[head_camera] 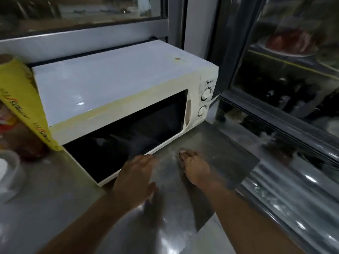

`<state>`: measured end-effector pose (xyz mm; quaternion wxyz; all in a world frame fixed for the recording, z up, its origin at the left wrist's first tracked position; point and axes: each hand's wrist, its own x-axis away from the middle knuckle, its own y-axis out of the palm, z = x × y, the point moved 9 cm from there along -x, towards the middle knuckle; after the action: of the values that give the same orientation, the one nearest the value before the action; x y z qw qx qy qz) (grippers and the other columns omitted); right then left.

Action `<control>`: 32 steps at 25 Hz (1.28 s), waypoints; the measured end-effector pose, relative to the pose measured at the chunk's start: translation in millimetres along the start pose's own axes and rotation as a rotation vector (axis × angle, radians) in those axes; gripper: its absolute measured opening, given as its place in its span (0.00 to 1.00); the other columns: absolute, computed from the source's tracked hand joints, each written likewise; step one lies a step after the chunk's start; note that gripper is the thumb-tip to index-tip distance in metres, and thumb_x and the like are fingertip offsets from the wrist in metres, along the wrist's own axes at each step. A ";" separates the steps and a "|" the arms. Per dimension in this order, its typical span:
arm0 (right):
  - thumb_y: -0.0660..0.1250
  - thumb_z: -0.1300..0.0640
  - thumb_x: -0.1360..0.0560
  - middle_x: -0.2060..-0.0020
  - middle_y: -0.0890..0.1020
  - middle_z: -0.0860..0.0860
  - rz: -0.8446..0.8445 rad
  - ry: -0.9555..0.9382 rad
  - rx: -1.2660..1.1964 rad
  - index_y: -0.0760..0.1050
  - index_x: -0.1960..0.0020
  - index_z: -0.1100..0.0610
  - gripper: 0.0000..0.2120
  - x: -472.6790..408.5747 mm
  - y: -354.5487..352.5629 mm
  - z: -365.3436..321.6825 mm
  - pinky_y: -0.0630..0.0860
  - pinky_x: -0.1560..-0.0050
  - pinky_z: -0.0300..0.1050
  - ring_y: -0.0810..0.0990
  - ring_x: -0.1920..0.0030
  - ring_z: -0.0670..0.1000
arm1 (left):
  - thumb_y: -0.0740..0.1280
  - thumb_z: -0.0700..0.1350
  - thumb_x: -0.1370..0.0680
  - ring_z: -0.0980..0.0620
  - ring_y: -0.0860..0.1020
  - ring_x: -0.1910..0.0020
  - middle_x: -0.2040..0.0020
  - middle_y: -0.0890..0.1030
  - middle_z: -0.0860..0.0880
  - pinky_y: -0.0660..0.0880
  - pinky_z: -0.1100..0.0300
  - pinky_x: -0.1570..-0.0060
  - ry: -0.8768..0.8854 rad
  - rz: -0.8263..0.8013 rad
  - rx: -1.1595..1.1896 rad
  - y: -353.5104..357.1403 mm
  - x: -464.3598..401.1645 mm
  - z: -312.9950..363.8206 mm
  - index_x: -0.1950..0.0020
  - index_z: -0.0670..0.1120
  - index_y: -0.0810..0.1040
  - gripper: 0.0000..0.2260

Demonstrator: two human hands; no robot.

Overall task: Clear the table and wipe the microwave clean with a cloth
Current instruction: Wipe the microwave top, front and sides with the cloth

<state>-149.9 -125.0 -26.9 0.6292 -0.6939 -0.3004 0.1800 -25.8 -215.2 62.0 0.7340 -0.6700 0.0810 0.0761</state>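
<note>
A cream-white microwave (117, 92) sits across the middle of the frame on a shiny metal table (211, 147), its dark glass door (128, 136) closed and facing the lower centre. Two round dials (206, 94) sit on its panel at the right end, and a small brown stain (177, 59) marks its top near the back right corner.

Both bare hands reach in from the bottom of the frame. The left hand (135, 178) is just in front of the lower edge of the door, palm down, its fingers (145, 159) stretched forward and relaxed, grasping nothing; motion blur hides whether the tips touch the door. The right hand (196, 167) lies on the table just right of it, near the microwave's front right corner. Its fingers look bent at the knuckles, but I cannot tell whether they are clenched or holding anything.

At the left edge, a yellow roll box (23, 99) leans against the microwave's left side, with a white bowl (9, 169) below it on the table. A glass-fronted cabinet (293, 79) with a plate of food fills the right of the frame.
</note>
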 end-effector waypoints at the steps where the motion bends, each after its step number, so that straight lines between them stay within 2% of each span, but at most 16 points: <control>1: 0.55 0.61 0.21 0.37 0.75 0.55 0.005 -0.012 -0.025 0.67 0.33 0.58 0.17 3.0 -4.8 -1.4 0.65 0.38 0.40 0.73 0.37 0.55 | 0.81 0.56 0.54 0.50 0.83 0.58 0.54 0.84 0.51 0.79 0.58 0.62 -0.013 -0.011 -0.035 -1.0 1.9 2.3 0.46 0.49 0.73 0.39; 3: 0.61 0.64 0.24 0.44 0.80 0.54 -0.020 0.002 -0.164 0.75 0.40 0.58 0.13 9.5 -14.2 1.7 0.69 0.51 0.36 0.79 0.45 0.54 | 0.80 0.56 0.54 0.51 0.83 0.58 0.54 0.83 0.52 0.79 0.59 0.63 -0.050 -0.030 -0.055 -3.9 6.2 2.3 0.46 0.50 0.72 0.39; 5: 0.64 0.65 0.27 0.46 0.81 0.55 -0.023 0.057 -0.325 0.77 0.41 0.57 0.15 18.8 -28.1 8.1 0.71 0.54 0.36 0.80 0.46 0.54 | 0.79 0.55 0.50 0.50 0.83 0.56 0.53 0.83 0.52 0.78 0.60 0.62 -0.098 -0.039 -0.015 -11.1 9.1 1.8 0.45 0.52 0.69 0.37; 7: 0.63 0.68 0.28 0.45 0.81 0.55 0.061 0.084 -0.460 0.77 0.42 0.57 0.17 30.5 -50.3 10.1 0.69 0.51 0.33 0.79 0.45 0.54 | 0.75 0.53 0.39 0.48 0.80 0.46 0.43 0.80 0.51 0.76 0.58 0.50 -0.174 -0.051 0.012 -21.9 13.4 0.1 0.38 0.53 0.68 0.32; 9: 0.65 0.68 0.30 0.48 0.82 0.53 0.149 0.094 -0.543 0.78 0.43 0.57 0.17 42.9 -75.0 7.1 0.67 0.51 0.29 0.79 0.47 0.51 | 0.69 0.51 0.29 0.50 0.69 0.32 0.31 0.70 0.52 0.67 0.58 0.36 -0.304 -0.095 0.086 -30.4 20.5 -5.8 0.28 0.52 0.62 0.31; 11: 0.69 0.67 0.32 0.53 0.81 0.51 0.193 0.090 -0.595 0.79 0.46 0.57 0.15 55.5 -99.1 0.0 0.67 0.56 0.26 0.78 0.53 0.48 | 0.67 0.51 0.27 0.50 0.66 0.30 0.28 0.67 0.52 0.65 0.59 0.34 -0.376 -0.139 0.136 -39.8 28.2 -6.2 0.26 0.52 0.59 0.31; 14: 0.71 0.66 0.33 0.57 0.77 0.47 0.221 0.045 -0.667 0.78 0.48 0.57 0.15 86.0 -130.2 -18.8 0.67 0.62 0.25 0.75 0.56 0.45 | 0.68 0.48 0.26 0.49 0.70 0.32 0.29 0.70 0.50 0.68 0.59 0.36 -0.403 -0.089 0.280 -70.0 47.0 5.6 0.26 0.50 0.61 0.30; 18: 0.74 0.64 0.35 0.51 0.78 0.49 0.257 -0.036 -0.688 0.77 0.50 0.52 0.16 138.4 -162.6 -42.5 0.73 0.49 0.39 0.77 0.51 0.48 | 0.68 0.46 0.24 0.50 0.74 0.36 0.33 0.74 0.49 0.70 0.61 0.42 -0.561 0.021 0.662 -104.7 81.4 21.4 0.29 0.49 0.65 0.25; 22: 0.74 0.66 0.37 0.51 0.77 0.49 0.296 -0.157 -0.712 0.78 0.52 0.51 0.17 209.7 -191.0 -65.7 0.72 0.49 0.35 0.77 0.50 0.47 | 0.66 0.43 0.23 0.51 0.76 0.47 0.45 0.78 0.47 0.71 0.60 0.47 -0.705 0.115 1.040 -132.9 118.1 57.1 0.34 0.44 0.71 0.18; 24: 0.75 0.67 0.37 0.52 0.76 0.48 0.291 -0.202 -0.723 0.79 0.53 0.52 0.17 242.8 -199.8 -74.1 0.71 0.53 0.30 0.77 0.52 0.46 | 0.66 0.44 0.23 0.48 0.78 0.48 0.47 0.80 0.45 0.74 0.57 0.46 -0.725 0.158 1.133 -145.9 131.1 74.5 0.37 0.42 0.74 0.15; 27: 0.76 0.67 0.38 0.52 0.75 0.46 0.255 -0.258 -0.729 0.78 0.53 0.51 0.18 277.7 -205.0 -85.9 0.70 0.57 0.24 0.76 0.54 0.42 | 0.66 0.41 0.23 0.52 0.79 0.60 0.59 0.81 0.47 0.73 0.59 0.59 -0.762 0.137 1.251 -154.7 148.6 94.7 0.50 0.45 0.79 0.04; 28: 0.76 0.67 0.38 0.52 0.75 0.46 0.243 -0.271 -0.758 0.78 0.54 0.50 0.19 287.2 -207.2 -87.8 0.71 0.56 0.25 0.76 0.53 0.43 | 0.67 0.40 0.24 0.52 0.78 0.62 0.61 0.80 0.48 0.73 0.60 0.60 -0.775 0.130 1.261 -159.1 155.0 100.7 0.54 0.46 0.79 0.02; 30: 0.77 0.66 0.39 0.49 0.76 0.48 0.201 -0.297 -0.835 0.78 0.54 0.49 0.20 300.0 -211.2 -85.9 0.74 0.50 0.31 0.78 0.50 0.46 | 0.66 0.39 0.23 0.53 0.77 0.64 0.63 0.79 0.47 0.74 0.60 0.61 -0.801 0.154 1.244 -167.6 164.2 107.4 0.60 0.46 0.76 0.06; 32: 0.78 0.64 0.38 0.47 0.78 0.49 0.136 -0.326 -0.952 0.80 0.55 0.50 0.16 307.4 -214.9 -79.1 0.76 0.45 0.39 0.79 0.47 0.48 | 0.65 0.39 0.23 0.53 0.76 0.66 0.66 0.77 0.47 0.72 0.61 0.65 -0.827 0.206 1.221 -176.3 169.4 112.3 0.63 0.46 0.74 0.09</control>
<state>90.8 18.3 234.8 0.1752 -0.8845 -0.3978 0.1697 180.2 -118.8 205.8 0.9354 -0.0486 -0.1116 0.3321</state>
